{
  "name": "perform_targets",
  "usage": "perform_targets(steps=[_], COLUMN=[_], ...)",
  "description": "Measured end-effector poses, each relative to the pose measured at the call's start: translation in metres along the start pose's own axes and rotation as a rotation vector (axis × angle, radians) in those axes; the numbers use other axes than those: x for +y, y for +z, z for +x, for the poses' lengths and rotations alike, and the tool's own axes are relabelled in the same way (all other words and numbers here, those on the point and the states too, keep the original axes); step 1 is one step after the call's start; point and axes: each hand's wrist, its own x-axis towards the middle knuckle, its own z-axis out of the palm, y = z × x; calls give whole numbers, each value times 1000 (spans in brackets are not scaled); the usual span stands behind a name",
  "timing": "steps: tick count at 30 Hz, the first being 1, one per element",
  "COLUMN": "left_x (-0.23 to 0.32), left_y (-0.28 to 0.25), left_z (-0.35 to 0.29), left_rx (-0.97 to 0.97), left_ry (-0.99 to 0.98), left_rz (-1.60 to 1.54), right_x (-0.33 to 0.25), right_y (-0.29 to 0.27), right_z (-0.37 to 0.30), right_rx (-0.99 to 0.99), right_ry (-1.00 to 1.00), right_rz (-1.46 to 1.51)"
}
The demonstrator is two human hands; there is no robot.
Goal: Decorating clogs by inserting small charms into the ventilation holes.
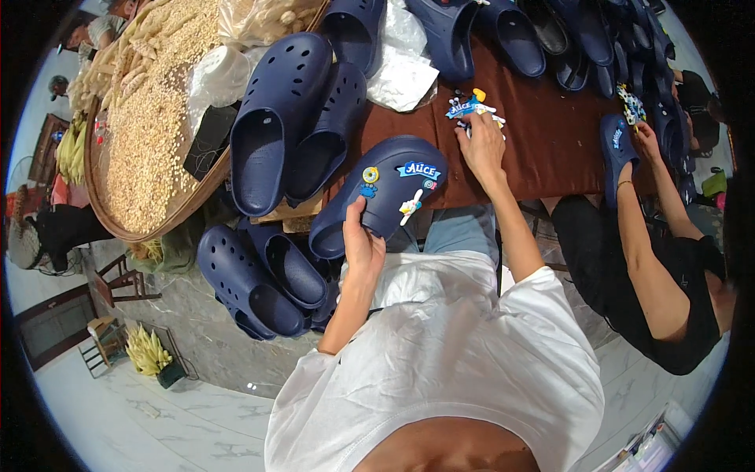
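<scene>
My left hand [364, 245] grips a navy blue clog [385, 161] by its heel side, thumb on top. Fixed on the clog's upper are a blue banner charm [419, 171], a white figure charm [410, 206], a yellow ring charm [370, 175], a blue figure charm and a small round one. Over the brown cloth, my right hand [483, 149] has its fingers bent down at a small pile of shoe charms [469, 106], among them another blue banner and white and yellow pieces. Its fingers hide what they pinch, if anything.
Navy clogs [279, 110] stand left of the held one, more [252, 279] below them. Others [515, 39] line the far side of the brown cloth [543, 149]. A basket of grain [149, 173] is at far left. On the right, a co-worker's hand [647, 141] is by another clog [617, 153].
</scene>
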Motion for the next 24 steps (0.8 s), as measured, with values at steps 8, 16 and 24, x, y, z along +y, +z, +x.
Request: perform_targets(steps=[8, 16, 24], left_x=[0, -6, -7], left_y=[-3, -4, -4], left_z=[-13, -9, -17], left_rx=[-73, -107, -114], left_ry=[-68, -62, -46], left_rz=[-57, -61, -88], right_x=[-2, 6, -58], right_y=[14, 5, -56], right_z=[4, 3, -14], right_rx=[15, 74, -55], right_ry=[-5, -97, 124], right_rz=[-107, -21, 734])
